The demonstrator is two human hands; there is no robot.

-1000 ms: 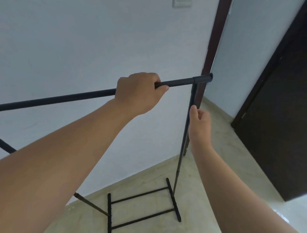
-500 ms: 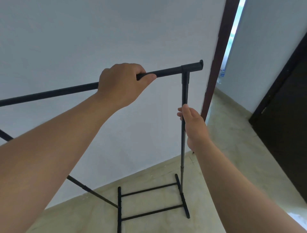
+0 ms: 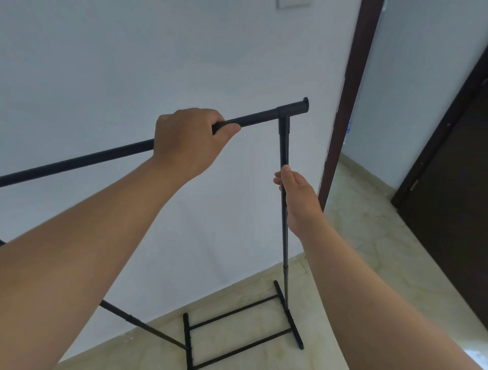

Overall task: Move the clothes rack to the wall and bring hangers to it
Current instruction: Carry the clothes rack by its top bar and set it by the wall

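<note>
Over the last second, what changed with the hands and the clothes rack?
The right hand, open beside the rack's upright pole a second ago, has closed around it. The clothes rack now sits more squarely in view, its upright nearly vertical in the frame, foot bars on the floor by the white wall. The left hand keeps its overhand grip on the top rail. No hangers are visible.

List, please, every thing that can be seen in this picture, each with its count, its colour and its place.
clothes rack: one, black, standing on the floor close in front of the wall
wall: one, white, behind the rack
wall plate: one, white, at top edge of the wall
door frame: one, dark brown, right of the wall
door: one, dark, far right
floor: one, pale beige tiles, below
left hand: one, closed over the rack's top bar
right hand: one, on the rack's right upright pole
</note>
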